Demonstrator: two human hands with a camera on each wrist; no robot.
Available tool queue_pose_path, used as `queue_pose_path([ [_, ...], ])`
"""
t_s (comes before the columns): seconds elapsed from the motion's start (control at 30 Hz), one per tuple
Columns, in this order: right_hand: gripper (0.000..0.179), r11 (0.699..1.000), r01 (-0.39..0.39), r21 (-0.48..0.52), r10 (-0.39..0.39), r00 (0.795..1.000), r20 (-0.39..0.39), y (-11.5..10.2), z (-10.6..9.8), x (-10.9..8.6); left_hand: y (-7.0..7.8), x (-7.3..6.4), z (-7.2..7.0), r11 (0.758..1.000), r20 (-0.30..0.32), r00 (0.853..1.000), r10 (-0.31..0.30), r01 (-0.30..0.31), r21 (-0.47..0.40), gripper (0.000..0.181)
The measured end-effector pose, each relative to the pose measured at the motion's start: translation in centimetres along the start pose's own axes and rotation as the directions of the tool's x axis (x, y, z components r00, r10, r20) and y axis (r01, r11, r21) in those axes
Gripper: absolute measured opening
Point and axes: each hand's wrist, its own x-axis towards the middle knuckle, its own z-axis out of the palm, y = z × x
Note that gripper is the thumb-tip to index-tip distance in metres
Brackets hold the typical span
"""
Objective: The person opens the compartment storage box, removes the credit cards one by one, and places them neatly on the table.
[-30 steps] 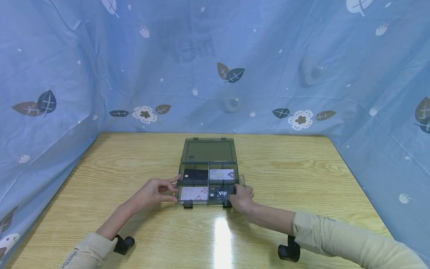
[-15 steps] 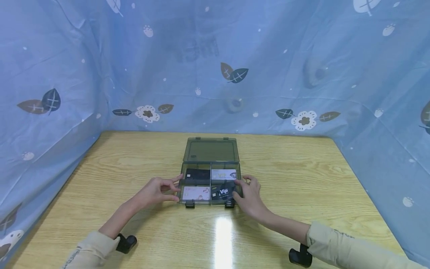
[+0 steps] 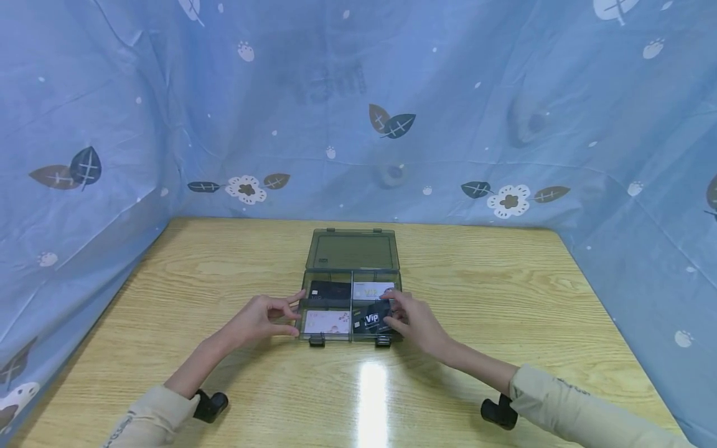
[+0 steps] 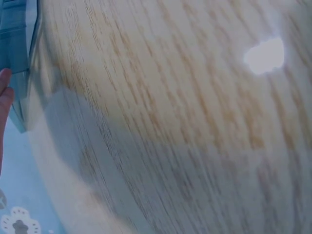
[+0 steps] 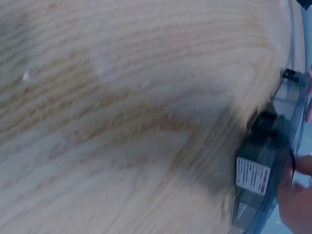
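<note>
A smoky clear plastic box with four-way dividers lies on the table, its lid folded back. My right hand pinches a black card marked Vip by its right side, thumb and index finger at its edges; the card sits tilted in the front right compartment. My left hand touches the box's left side, thumb at the front corner and fingers along the wall. A pink-white card lies front left, a black card back left and a white VIP card back right.
Two dark latches stick out from the box's front edge. A barcode label shows on the box's side in the right wrist view. Blue patterned cloth hangs behind and beside the wooden table.
My right hand first shifted right from the front right compartment, then came back left over it, fingers on the black card. The left hand keeps its place on the box's side.
</note>
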Motion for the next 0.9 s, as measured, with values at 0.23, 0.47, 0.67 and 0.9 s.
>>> queue_pose_path([
  [0.23,0.039,0.988,-0.115,0.107,0.107,0.991,0.078,0.5,-0.7,0.3,-0.1,-0.2,0.0,1.0,-0.007,1.0,-0.003,0.003,0.015,0.017],
  [0.47,0.046,0.955,-0.234,0.182,0.215,0.969,0.119,0.6,-1.6,0.4,-0.1,-0.1,0.0,1.0,-0.002,1.0,0.018,-0.018,-0.005,0.017],
  [0.67,0.047,0.881,-0.347,0.321,0.314,0.937,0.151,0.9,-2.2,0.0,0.0,-0.2,0.1,1.0,-0.004,1.0,0.005,-0.005,-0.02,0.018],
  [0.9,0.052,0.8,-0.382,0.463,0.33,0.924,0.193,1.8,-3.1,-0.4,-0.1,-0.1,0.1,1.0,-0.009,1.0,-0.006,0.006,-0.005,0.018],
])
